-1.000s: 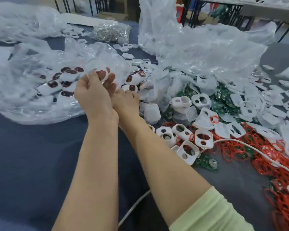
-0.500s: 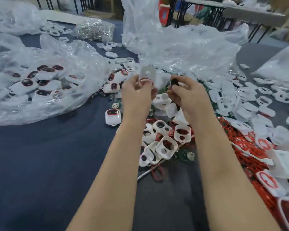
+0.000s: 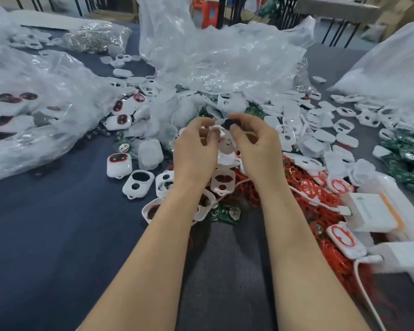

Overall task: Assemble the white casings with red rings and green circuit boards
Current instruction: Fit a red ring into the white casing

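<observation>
Both hands are raised over the near left edge of the heap of red rings (image 3: 330, 256), close together and working on a single piece. The left hand (image 3: 195, 149) pinches a white casing (image 3: 226, 142) by its upper edge, fingers curled round it. The right hand (image 3: 258, 149) pinches a small dark part (image 3: 228, 122) between thumb and forefinger, right at the top of that casing. I cannot tell whether the dark part is seated yet or only touching.

Left of the heap, empty casings and a finished unit (image 3: 118, 164) with a red outline lie on the dark surface (image 3: 57, 235). Further left of the heap, a clear plastic bag (image 3: 34, 120) holds more finished ones. A couple of green circuit boards (image 3: 225, 212) sit at the heap's near left edge, below the wrists.

The casing looks light, thin-walled and stiff, with smooth sides that could slip. It is best held by the rim, either side of the openings, as the left hand has it, not squeezed across the middle. The rings appear soft and stretchy and prone to tangling, so each wants lifting out singly. The boards are probably rigid and best gripped by their edges.
</observation>
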A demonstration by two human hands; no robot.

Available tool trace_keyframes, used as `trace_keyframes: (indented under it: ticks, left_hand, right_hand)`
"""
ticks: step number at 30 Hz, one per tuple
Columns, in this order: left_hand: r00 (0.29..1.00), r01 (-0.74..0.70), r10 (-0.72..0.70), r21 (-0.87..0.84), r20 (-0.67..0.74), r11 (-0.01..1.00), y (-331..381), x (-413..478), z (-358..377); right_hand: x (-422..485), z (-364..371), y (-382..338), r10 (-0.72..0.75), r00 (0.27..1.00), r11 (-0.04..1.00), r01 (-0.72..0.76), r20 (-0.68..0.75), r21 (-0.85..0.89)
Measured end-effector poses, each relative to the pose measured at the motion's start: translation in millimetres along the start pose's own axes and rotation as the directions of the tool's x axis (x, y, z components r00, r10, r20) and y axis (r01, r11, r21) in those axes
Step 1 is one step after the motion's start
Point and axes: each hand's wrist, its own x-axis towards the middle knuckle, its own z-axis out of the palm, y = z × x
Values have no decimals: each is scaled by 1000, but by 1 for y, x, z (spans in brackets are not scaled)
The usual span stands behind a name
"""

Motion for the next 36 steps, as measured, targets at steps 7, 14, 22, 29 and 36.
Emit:
trace_keyframes:
  ticks: [7, 14, 22, 29, 36]
  left_hand:
    - [977, 207, -211, -317, 24, 925, 3, -2, 0]
    - [967, 238, -254, -405, 15, 883, -2, 0, 2]
    - [973, 230, -202, -516, 110, 825, 3, -1, 0]
    - [942, 328, -236, -510, 238, 796, 4, 1, 2]
    - [968, 223, -159, -372, 195, 901, 0, -2, 2]
  right_hand:
    - [-6, 13, 4, -3, 995, 997, -5, -103, -81]
    - [-5, 8, 3, 71, 986, 995, -60, -150, 77]
    - [-7, 12, 1, 49, 996, 990, -39, -69, 138]
    - [-3, 0, 6, 68, 998, 985, -65, -13, 163]
    - [0, -7, 11, 120, 991, 986, -126, 57, 113]
